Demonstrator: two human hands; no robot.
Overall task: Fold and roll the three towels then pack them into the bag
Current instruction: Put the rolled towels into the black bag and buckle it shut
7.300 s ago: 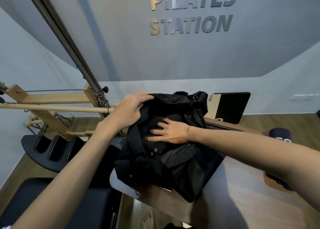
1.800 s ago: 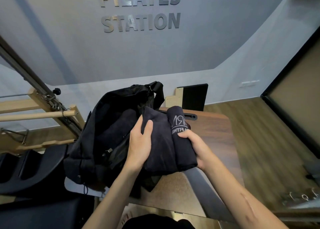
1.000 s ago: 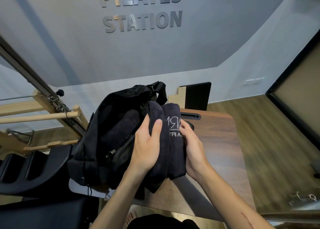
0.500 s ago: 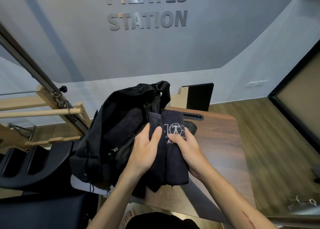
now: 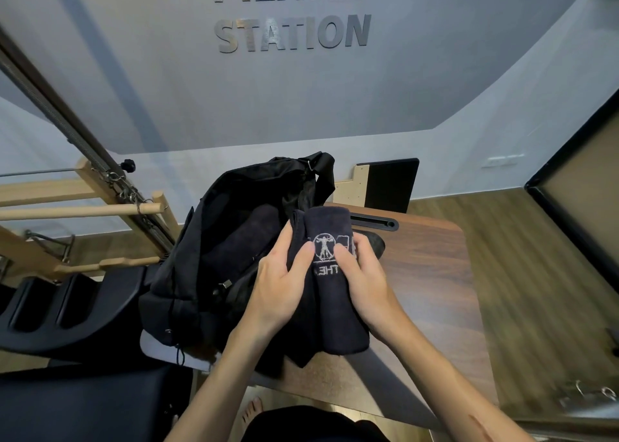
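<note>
**Two hands on a rolled towel at the bag's mouth**

Both hands close round one dark rolled towel point(image 5: 335, 284) with a white figure logo. The left hand point(image 5: 281, 284) has its grip curled over the roll's left flank, thumb laid on the logo; the right hand point(image 5: 363, 281) wraps the right flank. The roll points away from the person, its far end just at the opening of the black bag point(image 5: 234, 240), which lies to the left of the grip on the worktop point(image 5: 435, 274).

Inside the bag, beyond the left hand, a dark rounded shape looks like a towel already packed; I cannot tell whether one or two are in there. So rolling seems done for this towel, and sliding it in is what remains.

Right of the grip the worktop is open wood out to its rounded edge. The near edge lies just under the wrists. Left of the bag stands wooden exercise gear point(image 5: 83, 207), so room to swing is mostly rightward.
</note>
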